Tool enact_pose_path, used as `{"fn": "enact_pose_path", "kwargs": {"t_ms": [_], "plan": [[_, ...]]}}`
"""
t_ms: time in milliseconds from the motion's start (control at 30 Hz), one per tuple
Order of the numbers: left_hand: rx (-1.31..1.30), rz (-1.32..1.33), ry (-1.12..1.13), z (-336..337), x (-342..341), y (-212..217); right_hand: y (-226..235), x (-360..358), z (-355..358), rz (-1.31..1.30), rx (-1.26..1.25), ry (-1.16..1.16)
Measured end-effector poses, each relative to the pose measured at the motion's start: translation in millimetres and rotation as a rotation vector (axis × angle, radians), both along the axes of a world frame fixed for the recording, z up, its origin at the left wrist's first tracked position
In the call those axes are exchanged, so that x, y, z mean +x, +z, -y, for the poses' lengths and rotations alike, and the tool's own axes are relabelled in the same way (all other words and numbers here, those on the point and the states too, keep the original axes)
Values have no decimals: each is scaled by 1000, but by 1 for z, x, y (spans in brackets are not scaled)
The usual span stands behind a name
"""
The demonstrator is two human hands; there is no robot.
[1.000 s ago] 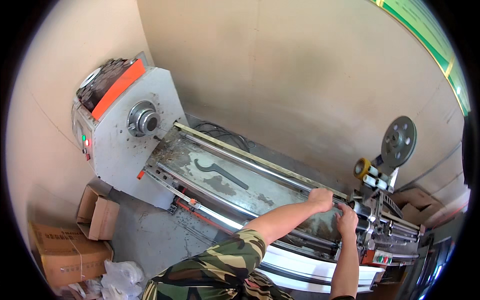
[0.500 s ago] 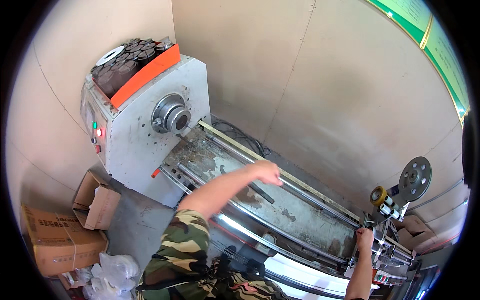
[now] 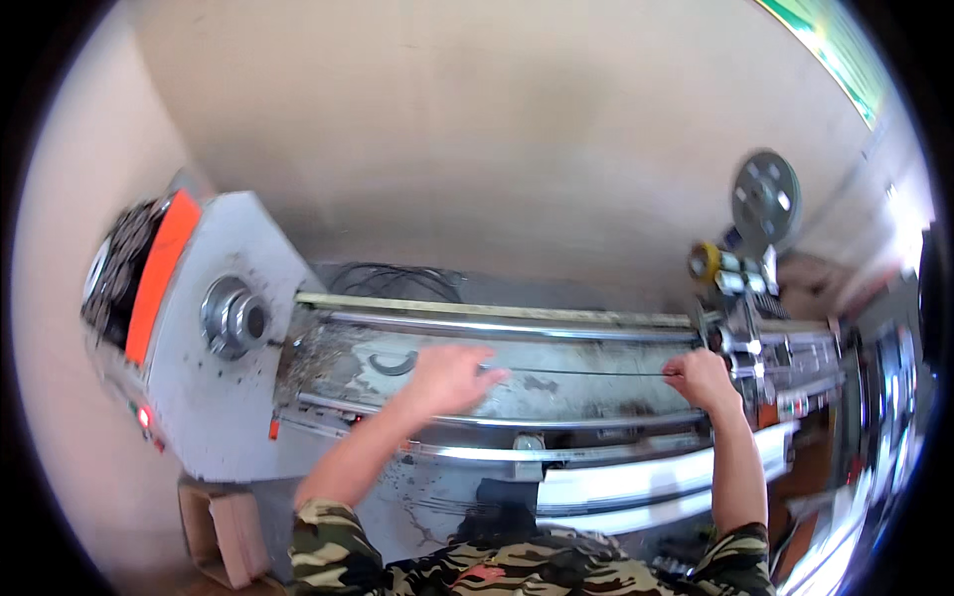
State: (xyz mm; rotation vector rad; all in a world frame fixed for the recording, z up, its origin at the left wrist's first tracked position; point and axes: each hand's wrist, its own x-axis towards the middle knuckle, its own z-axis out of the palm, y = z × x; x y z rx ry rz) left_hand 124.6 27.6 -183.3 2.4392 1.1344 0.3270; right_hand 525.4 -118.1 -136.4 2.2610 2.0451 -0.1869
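My right hand (image 3: 701,378) is closed in a pinch on the end of a thin dark rod or wire (image 3: 586,373), just left of the machine's carriage (image 3: 745,348). This line stretches leftward above the long metal bed (image 3: 596,397) toward my left hand. Blurred by motion, my left hand (image 3: 452,379) hovers over the bed, thumb and fingers apart beside the rod's left part. Whether it touches the rod is hard to make out. A dark hook-shaped tool (image 3: 391,366) lies on the bed left of that hand, which hides its handle.
A grey machine head (image 3: 214,397) with a round chuck (image 3: 238,316) stands at left, an orange-edged tray (image 3: 164,273) on top. Shiny rails (image 3: 497,328) flank the bed. A reel (image 3: 767,202) rises at right. An open cardboard box (image 3: 234,536) is at lower left; cables (image 3: 397,281) lie behind.
My view has swung right and levelled. My left hand has left the far rail for the middle of the bed. My right hand has come off the carriage end, with the thin rod now showing.
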Motion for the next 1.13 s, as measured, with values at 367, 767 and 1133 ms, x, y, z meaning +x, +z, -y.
{"fn": "enact_pose_path", "kwargs": {"t_ms": [367,767,1133], "plan": [[207,348,-132,113,-37,79,53,-42,179,-151,546,-201],[237,295,-62,181,-40,89,12,-42,225,-308,680,-244],[107,255,127,259,15,80,-9,41,254,-492,641,-179]]}}
